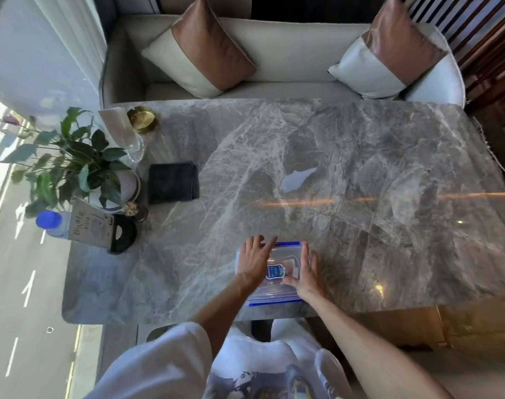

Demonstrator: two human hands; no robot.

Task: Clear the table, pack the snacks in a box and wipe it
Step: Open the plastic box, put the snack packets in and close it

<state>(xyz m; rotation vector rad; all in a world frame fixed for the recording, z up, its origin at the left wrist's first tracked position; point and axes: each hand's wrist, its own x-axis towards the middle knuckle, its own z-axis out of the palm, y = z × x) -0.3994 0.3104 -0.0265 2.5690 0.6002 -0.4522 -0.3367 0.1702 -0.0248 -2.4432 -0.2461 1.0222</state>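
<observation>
Straight-fingered, left hand (255,259) and right hand (306,276) press the box (274,293) near the table (360,197) edge

A grey veined marble table (360,168) with rounded corners fills the middle. Beyond its far edge stands a cream upholstered sofa (288,59) with two tan-and-white cushions, the left cushion (205,47) and the right cushion (389,50). Left of the table, a tall window (15,254) overlooks a sunlit road. Dark wooden slats (475,38) rise past its far right corner.
</observation>
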